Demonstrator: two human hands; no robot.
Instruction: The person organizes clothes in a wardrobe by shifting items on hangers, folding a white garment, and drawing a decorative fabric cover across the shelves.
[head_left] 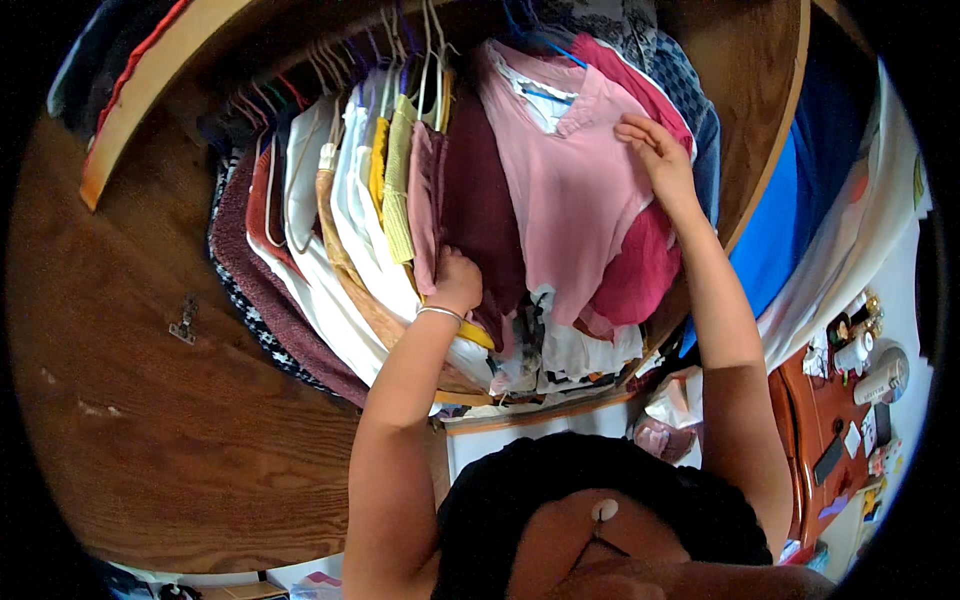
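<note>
Both arms are up inside the wooden wardrobe (150, 400), working along a packed row of hanging clothes in the upper middle of the frame. The left hand (457, 283), a silver bangle (441, 314) on its wrist, is clenched into the dark maroon garment (480, 200) just left of centre, pushing it leftward, which opens a gap beside the next piece. The right hand (655, 150), upper right of centre, pinches the shoulder of the pale pink collared shirt (570, 190), fingers closed on the cloth, holding it turned flat to the camera so its front shows. A deeper magenta garment (640, 265) hangs right behind it.

Count: one pale pink shirt in hand, one maroon piece gripped, one magenta behind. Left of those hang white tops (350, 200), at least three, though they are squeezed too tight to count surely, plus a yellow knit (398, 190). A dark red knit (270, 290) sits at the far left of the row. The hangers (400, 50) crowd together at the top.
</note>
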